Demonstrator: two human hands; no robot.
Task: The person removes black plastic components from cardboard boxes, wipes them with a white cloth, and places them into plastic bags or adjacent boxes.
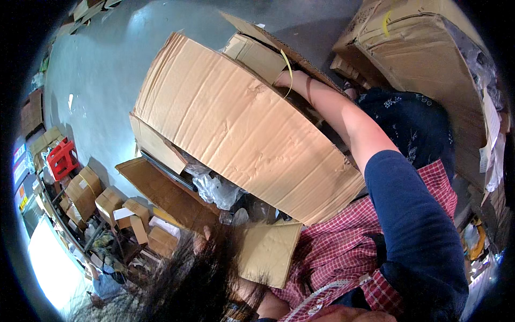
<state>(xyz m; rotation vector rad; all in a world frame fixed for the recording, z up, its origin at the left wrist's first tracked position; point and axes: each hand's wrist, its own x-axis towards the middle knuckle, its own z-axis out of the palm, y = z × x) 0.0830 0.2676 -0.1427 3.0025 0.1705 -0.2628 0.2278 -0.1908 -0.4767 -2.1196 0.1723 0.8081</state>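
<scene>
A large open cardboard box stands before me, a broad tan flap (pixel 236 129) slanting across its top. My right arm reaches over its far right side, between that flap and another raised flap (pixel 268 40). Only the wrist end of my right hand (pixel 281 79) shows; the fingers are hidden inside the box. Beside the wrist curves a yellow strap (pixel 289 72). At the lower left, a few fingers of my left hand (pixel 202 240) show by a brown side flap (pixel 166 188); dark hair covers the rest. Clear plastic wrapping (pixel 214 188) bulges from the box's near opening.
Another big carton (pixel 413 59) stands close on the right, with plastic inside. A red plastic stool (pixel 61 159) and several small cartons (pixel 85 188) are at the left. Grey floor (pixel 102 70) stretches beyond the box. Red checked cloth (pixel 332 236) covers my front.
</scene>
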